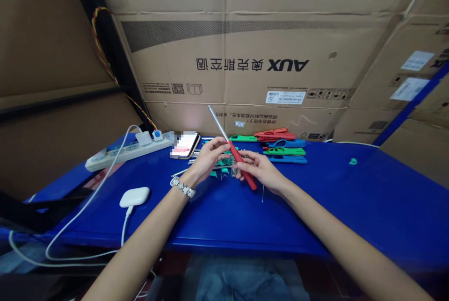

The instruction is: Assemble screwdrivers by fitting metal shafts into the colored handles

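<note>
A red long-nosed lighter point(235, 151) with a silver metal tube is held up at a slant over the table, its tube pointing up and to the left. My left hand point(213, 155) pinches it where the tube meets the red body. Around the lower red body close the fingers of my right hand point(257, 168). Behind and below my hands lie small green parts point(224, 162), a clear piece point(234, 170) and several metal tubes point(180, 172), partly covered by the hands. A thin metal rod point(263, 194) shows just under my right hand.
Red lighter bodies point(275, 134), green ones point(286, 151) and blue ones point(287, 159) are stacked at the back. A phone point(185, 145), a power strip point(129, 153) and a white earphone case point(135, 197) with its cable sit left. Cardboard point(245, 34) walls the blue table point(333, 198).
</note>
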The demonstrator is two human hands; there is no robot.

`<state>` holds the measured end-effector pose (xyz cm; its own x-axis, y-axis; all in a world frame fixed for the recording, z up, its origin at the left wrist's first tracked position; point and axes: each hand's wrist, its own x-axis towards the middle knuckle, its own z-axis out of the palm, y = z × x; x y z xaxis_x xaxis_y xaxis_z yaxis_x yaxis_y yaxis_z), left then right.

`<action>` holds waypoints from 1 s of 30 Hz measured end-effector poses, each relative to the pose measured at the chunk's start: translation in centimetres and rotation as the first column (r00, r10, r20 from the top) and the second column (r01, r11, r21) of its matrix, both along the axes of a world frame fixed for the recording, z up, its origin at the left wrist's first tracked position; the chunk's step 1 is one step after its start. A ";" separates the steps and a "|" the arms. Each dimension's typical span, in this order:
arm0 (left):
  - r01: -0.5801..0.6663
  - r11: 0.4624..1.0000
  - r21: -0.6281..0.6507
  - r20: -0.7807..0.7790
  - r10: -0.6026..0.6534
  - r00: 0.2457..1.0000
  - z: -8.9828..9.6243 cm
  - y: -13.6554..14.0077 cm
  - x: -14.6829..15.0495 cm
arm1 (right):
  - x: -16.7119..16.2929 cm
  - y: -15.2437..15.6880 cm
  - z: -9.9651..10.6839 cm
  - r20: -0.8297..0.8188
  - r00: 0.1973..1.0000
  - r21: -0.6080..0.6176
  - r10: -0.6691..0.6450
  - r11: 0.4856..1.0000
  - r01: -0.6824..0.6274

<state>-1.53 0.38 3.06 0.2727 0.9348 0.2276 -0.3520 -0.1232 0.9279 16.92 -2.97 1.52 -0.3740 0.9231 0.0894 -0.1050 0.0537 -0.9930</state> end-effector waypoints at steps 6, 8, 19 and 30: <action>0.038 0.999 0.039 -0.070 -0.035 0.997 -0.9 0.1 0.3 | -0.2 0.0 -0.4 0.008 1.000 0.027 0.005 1.000 -0.005; 0.026 0.998 0.058 -0.081 -0.021 0.996 -1.2 0.1 0.6 | -0.3 0.1 -0.5 0.027 1.000 0.025 -0.010 1.000 0.009; -0.079 0.992 0.095 -0.148 0.092 0.985 -1.8 -1.0 2.2 | -0.2 0.4 -1.0 0.025 0.998 0.021 -0.049 0.999 0.048; -0.206 0.974 0.097 -0.118 0.217 0.969 -1.4 -0.2 1.5 | -0.7 0.0 -0.7 0.039 0.996 0.028 -0.083 0.996 0.082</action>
